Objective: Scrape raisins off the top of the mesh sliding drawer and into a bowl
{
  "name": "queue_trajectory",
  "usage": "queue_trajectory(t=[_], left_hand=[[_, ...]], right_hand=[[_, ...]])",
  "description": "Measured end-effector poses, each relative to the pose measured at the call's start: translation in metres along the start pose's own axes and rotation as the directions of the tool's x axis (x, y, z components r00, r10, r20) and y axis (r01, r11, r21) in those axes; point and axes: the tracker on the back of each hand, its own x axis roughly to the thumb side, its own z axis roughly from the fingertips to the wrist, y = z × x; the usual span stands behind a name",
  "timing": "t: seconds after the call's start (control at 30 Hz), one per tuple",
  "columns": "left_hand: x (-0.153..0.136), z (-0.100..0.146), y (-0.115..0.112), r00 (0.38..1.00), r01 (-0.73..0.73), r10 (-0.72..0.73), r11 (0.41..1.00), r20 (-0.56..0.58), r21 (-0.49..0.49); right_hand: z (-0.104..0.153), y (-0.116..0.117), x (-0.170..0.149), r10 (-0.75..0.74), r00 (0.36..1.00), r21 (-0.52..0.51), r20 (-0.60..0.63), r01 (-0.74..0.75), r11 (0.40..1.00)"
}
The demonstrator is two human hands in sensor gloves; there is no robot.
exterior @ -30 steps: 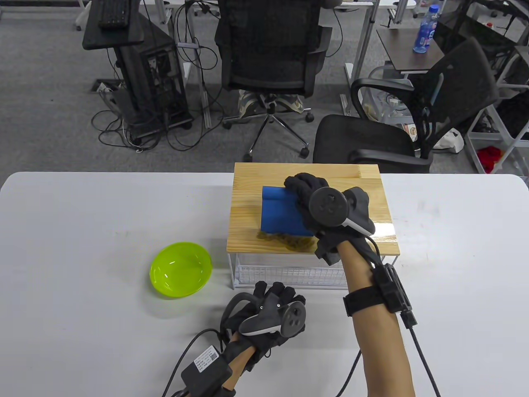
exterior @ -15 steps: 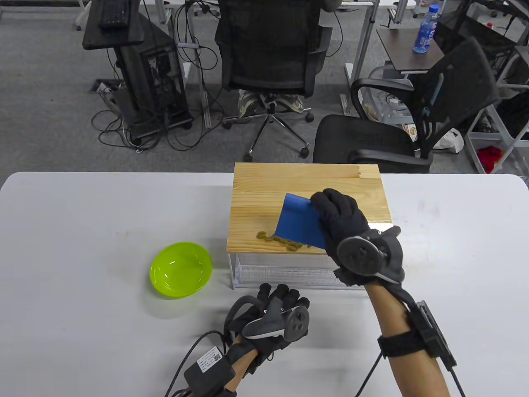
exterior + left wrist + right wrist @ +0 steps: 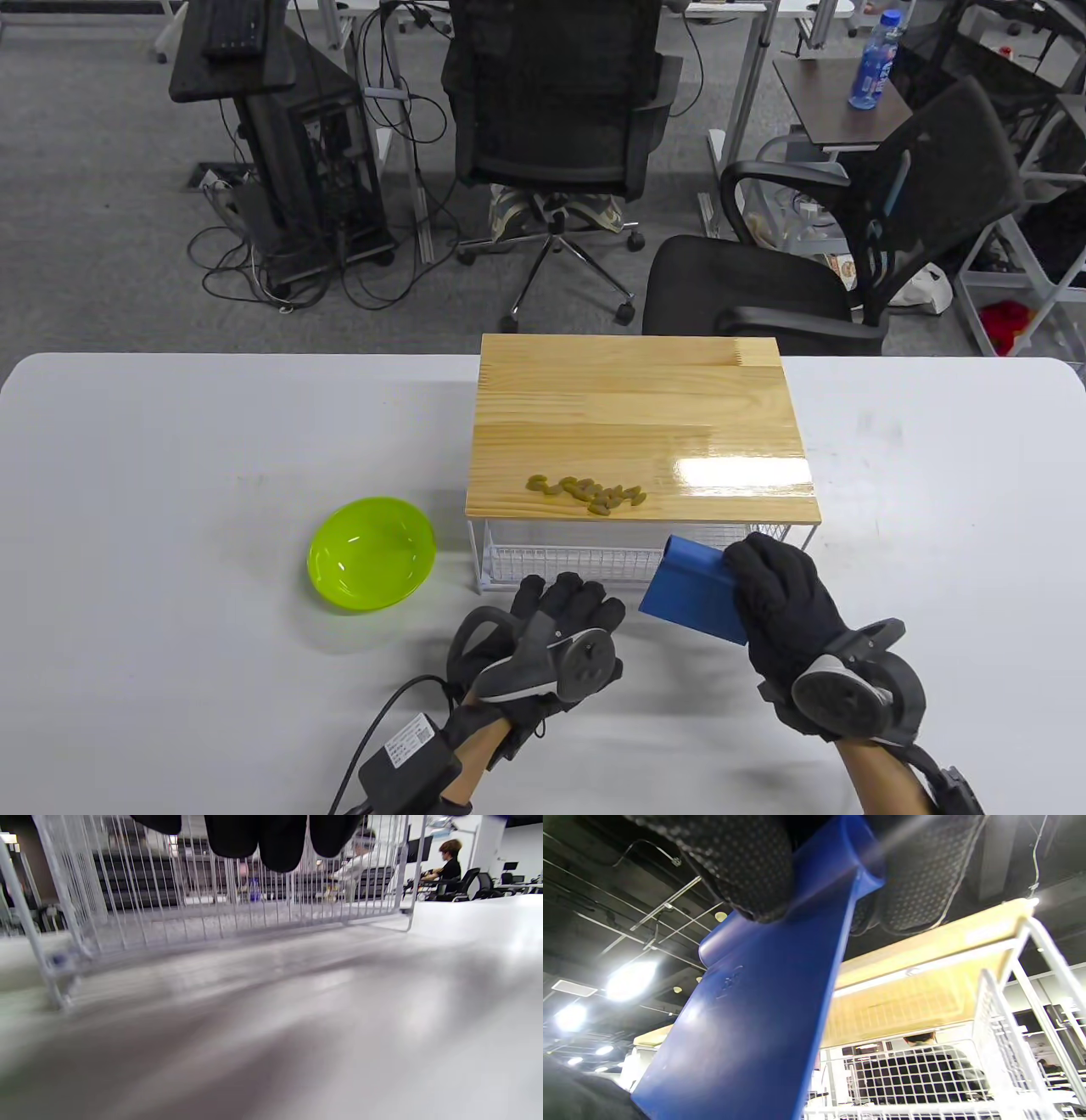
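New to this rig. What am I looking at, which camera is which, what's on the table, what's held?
No robot: a person's two hands in black sensor gloves, a round tracker strapped to the back of each. One camera looks down at the table; one sits on each wrist. On the table stand a green bowl and a wire mesh drawer with a wooden top, raisins near its front edge. The right hand holds a blue scraper in front of the drawer, off the wood. The left hand holds nothing, fingers by the mesh front.
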Motion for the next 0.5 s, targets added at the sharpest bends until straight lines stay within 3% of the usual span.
queue_trajectory(t=[0.07,0.17,0.27,0.3,0.37,0.5], left_hand=[[-0.004,0.010,0.018,1.000,0.014,-0.014,0.996,-0.009,0.089],[-0.025,0.026,0.043,0.993,-0.085,0.105,0.959,-0.060,0.271],[-0.060,0.040,0.059,0.964,-0.073,0.178,0.890,-0.196,0.450],[-0.070,0.043,0.060,0.951,-0.058,0.191,0.883,-0.242,0.466],[-0.101,0.050,0.060,0.895,-0.023,0.231,0.878,-0.381,0.478],[-0.163,0.064,0.039,0.679,0.023,0.298,0.905,-0.671,0.425]], right_hand=[[0.001,0.002,-0.001,-0.002,1.000,0.016,-0.007,0.002,1.000],[0.001,0.003,0.000,-0.023,1.000,0.015,-0.017,0.023,1.000],[0.001,0.004,0.002,-0.035,0.999,0.009,-0.015,0.035,0.999],[0.001,0.003,0.003,-0.034,0.999,0.002,-0.011,0.034,0.999],[0.001,0.002,0.004,-0.033,0.999,-0.007,-0.010,0.033,0.999],[0.000,-0.001,0.001,-0.064,0.998,-0.031,-0.030,0.063,0.998]])
